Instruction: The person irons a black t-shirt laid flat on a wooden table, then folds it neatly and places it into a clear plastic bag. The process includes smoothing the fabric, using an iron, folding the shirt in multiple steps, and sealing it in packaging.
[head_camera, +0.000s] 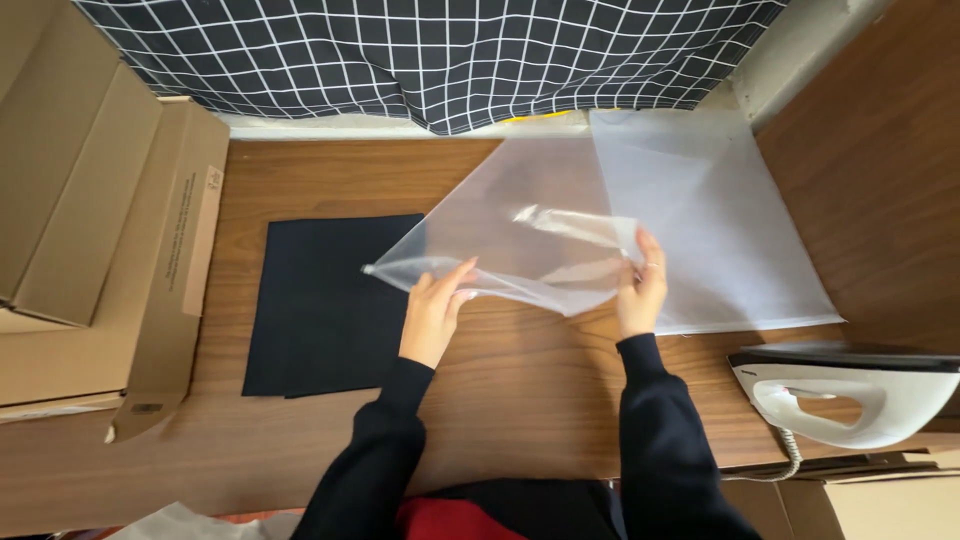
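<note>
Gripping a translucent plastic bag (560, 225) by its lower edge, left hand (435, 310) and right hand (640, 285) pinch it with closed fingers. Just beside it, folded black fabric (320, 310) lies flat on the wooden table (520, 390).

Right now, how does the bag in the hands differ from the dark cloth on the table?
The bag is translucent and pale; the cloth is opaque and near black. The bag is lifted and creased, gripped by the left hand and right hand; the cloth lies flat, untouched. The bag looks larger. Both are thin, flexible sheets over the table.
</note>
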